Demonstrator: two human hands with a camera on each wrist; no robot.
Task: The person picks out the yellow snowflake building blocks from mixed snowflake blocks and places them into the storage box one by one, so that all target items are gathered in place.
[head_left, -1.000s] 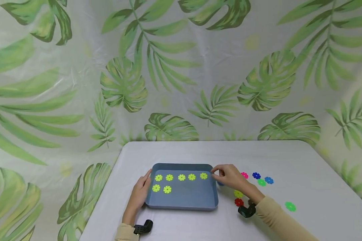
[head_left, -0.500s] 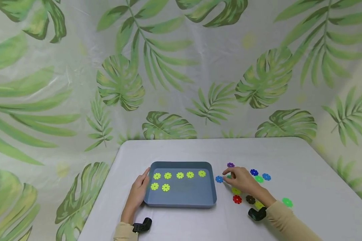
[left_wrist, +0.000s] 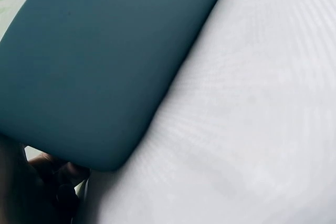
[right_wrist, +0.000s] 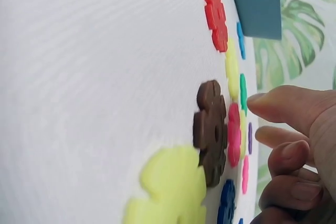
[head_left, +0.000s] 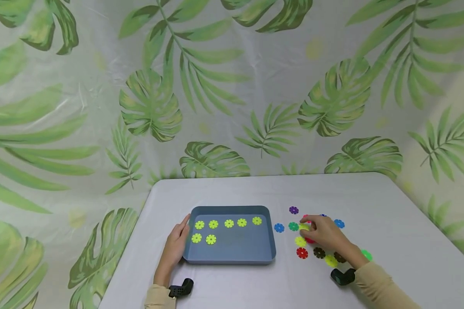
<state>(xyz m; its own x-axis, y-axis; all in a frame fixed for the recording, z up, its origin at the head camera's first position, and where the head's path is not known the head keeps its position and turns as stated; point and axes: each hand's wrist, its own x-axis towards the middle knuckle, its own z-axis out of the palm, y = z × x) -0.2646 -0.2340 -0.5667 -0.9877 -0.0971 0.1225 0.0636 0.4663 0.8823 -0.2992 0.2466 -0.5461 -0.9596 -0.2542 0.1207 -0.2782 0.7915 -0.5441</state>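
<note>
A shallow blue-grey tray [head_left: 232, 255] bears several yellow-green notched plastic discs [head_left: 229, 223] in two rows. My left hand [head_left: 176, 244] grips the tray's left side; in the left wrist view its fingers [left_wrist: 65, 174] are dark and partly hidden by the tray wall [left_wrist: 105, 77]. To the right of the tray, my right hand [head_left: 322, 231] hovers low over loose discs. Its thumb and index finger are spread at either side of a yellow disc [head_left: 304, 227], with a gap between the tips in the right wrist view. A green disc [head_left: 293, 226] lies just left of them.
Around the right hand lie blue [head_left: 279, 228], purple [head_left: 294, 210], red [head_left: 302, 253], brown [head_left: 319, 252] and yellow [head_left: 331, 260] discs. Another blue disc [head_left: 339, 223] lies farther right. A bright green disc [head_left: 366, 254] is partly behind the right wrist. White cloth covers the table [head_left: 232, 285].
My right hand has moved rightward from the tray's right rim to the loose discs, uncovering the blue and green ones. The left hand stays at the tray; its discs have not moved.
</note>
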